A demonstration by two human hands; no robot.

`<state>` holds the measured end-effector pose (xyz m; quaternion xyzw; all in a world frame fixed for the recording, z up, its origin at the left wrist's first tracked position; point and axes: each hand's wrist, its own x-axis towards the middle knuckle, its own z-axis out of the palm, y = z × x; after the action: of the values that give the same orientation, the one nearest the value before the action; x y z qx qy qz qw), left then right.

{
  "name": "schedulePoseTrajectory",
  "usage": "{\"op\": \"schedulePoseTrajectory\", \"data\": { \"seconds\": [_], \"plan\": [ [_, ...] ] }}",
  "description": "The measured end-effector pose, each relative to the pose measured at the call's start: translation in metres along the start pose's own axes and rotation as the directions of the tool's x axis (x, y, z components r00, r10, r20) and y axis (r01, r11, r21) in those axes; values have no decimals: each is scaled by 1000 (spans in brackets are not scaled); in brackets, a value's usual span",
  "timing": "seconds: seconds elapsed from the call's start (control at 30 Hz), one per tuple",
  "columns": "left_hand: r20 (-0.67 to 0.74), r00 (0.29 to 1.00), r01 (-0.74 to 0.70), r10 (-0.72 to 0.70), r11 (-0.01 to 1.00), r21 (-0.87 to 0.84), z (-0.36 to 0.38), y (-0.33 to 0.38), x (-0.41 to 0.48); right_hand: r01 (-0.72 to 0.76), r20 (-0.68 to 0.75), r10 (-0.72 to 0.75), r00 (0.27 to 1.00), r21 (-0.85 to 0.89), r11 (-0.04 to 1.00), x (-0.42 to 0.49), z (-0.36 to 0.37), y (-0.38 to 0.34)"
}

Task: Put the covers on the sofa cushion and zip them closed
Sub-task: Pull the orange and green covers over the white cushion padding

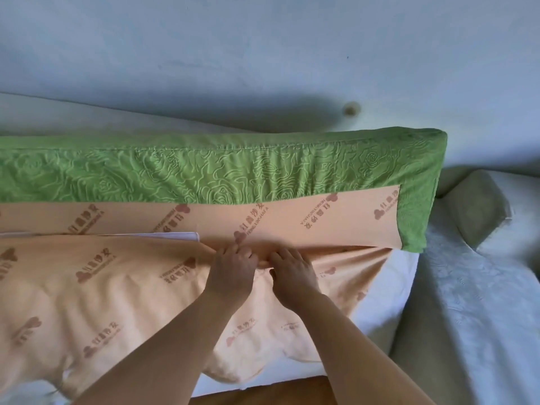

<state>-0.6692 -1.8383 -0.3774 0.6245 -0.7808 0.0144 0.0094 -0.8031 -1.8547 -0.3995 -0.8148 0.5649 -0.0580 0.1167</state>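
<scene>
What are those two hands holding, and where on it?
Both the left hand and right hand pinch the peach cover at its open seam edge, side by side.

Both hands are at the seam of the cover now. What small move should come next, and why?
Probably draw the seam closed toward the left. The left hand and right hand both grip the orange edges of the cover mid-seam, and just left of them the white cushion shows through an open gap. The zip slider itself is not visible.
</scene>
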Motion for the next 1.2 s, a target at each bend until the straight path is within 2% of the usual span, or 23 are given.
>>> {"op": "schedulePoseTrajectory", "data": {
  "seconds": [0.13,0.23,0.37,0.4,0.6,0.67,0.8,0.87,0.93,1.1,1.2],
  "plan": [
    [-44,998,-38,39,999,12,-7,7,-13,16,-182,-15,983,0,1000,-9,-6,-6],
    [-33,995,-98,97,995,-32,0,11,-27,5,-208,4,978,41,999,-26,0,-8],
    [131,987,-90,92,996,-16,-12,15,-39,-30,-4,30,1000,76,997,-42,2,-7],
    [122,988,-99,97,995,12,-12,13,-35,-60,37,58,998,54,997,-41,-4,-8],
    [147,987,-62,62,998,-7,-19,2,-36,-161,87,156,984,58,985,-56,-29,-24],
    [157,987,-31,32,999,-11,-16,-3,-42,-234,164,218,962,91,968,-73,-32,-31],
    [340,940,33,-19,999,-35,-17,-5,-55,-422,303,369,879,132,897,-101,-41,-22],
    [369,930,11,3,999,-34,-21,-7,-56,-507,316,443,839,155,848,-108,-48,-15],
    [410,912,48,-16,997,-68,-23,-10,-55,-534,335,466,819,147,833,-111,-53,-12],
    [497,867,148,-30,969,-199,-13,4,-49,-559,312,496,810,156,815,-111,-55,12],
    [501,863,234,-61,928,-291,-2,21,-49,-566,321,501,804,151,811,-106,-45,30]
  ]
}}
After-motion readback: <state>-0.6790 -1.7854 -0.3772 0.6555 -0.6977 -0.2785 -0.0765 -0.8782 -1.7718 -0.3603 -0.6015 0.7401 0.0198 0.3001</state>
